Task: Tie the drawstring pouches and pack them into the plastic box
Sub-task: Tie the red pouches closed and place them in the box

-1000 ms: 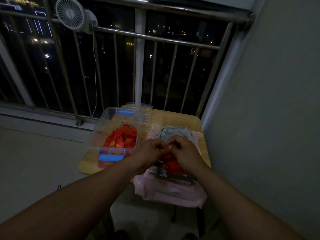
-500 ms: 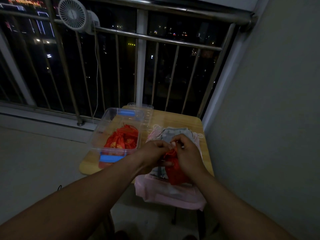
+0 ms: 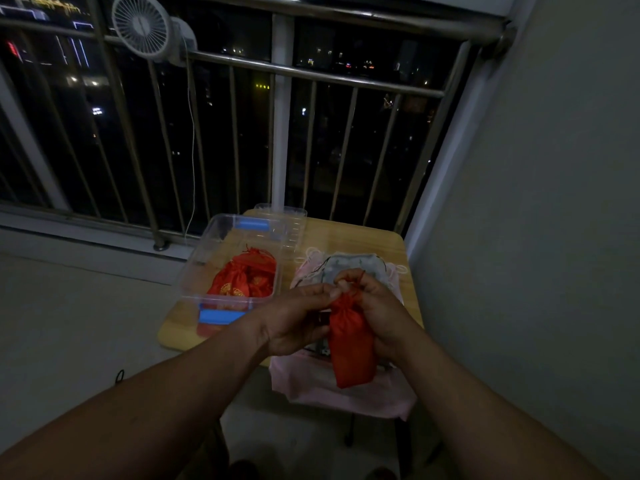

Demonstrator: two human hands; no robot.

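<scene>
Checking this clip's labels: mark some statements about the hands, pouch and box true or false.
1. The left hand and right hand both hold the red pouch at its neck. True.
2. The box is empty. False: the plastic box holds packed pouches.
3. The box is lidded. False: its top is open.
4. A fan sits on the railing. True.

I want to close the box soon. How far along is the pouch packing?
Done: several packed pouches lie in the plastic box. In hand: the left hand and right hand pinch the neck of one red pouch above the pink cloth, working its drawstring. Left: finish that tie and put the pouch in the box. Whether more pouches wait is not visible.
</scene>
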